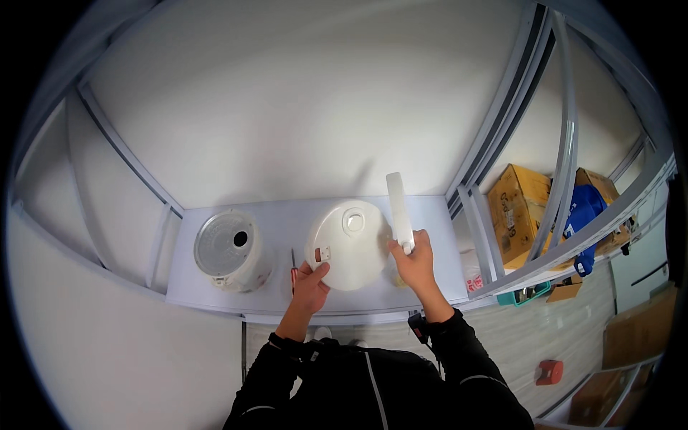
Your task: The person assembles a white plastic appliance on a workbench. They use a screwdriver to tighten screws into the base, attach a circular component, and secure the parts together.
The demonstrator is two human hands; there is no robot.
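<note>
My left hand is closed on the lower left edge of a white round lid. The lid has a circular fitting near its far edge and a small cutout with a reddish part beside my left thumb. Closed around the lower end of a long white handle, my right hand keeps it upright at the lid's right. A screwdriver with a red and black grip lies left of the lid, partly behind my left hand. Farther left stands a white round appliance body with a grey metal top and a dark round hole.
The white table has a wall behind it and grey metal frame posts at its sides. Yellow-brown cartons, a blue bag and a green basket are at the right. A red stool stands on the floor.
</note>
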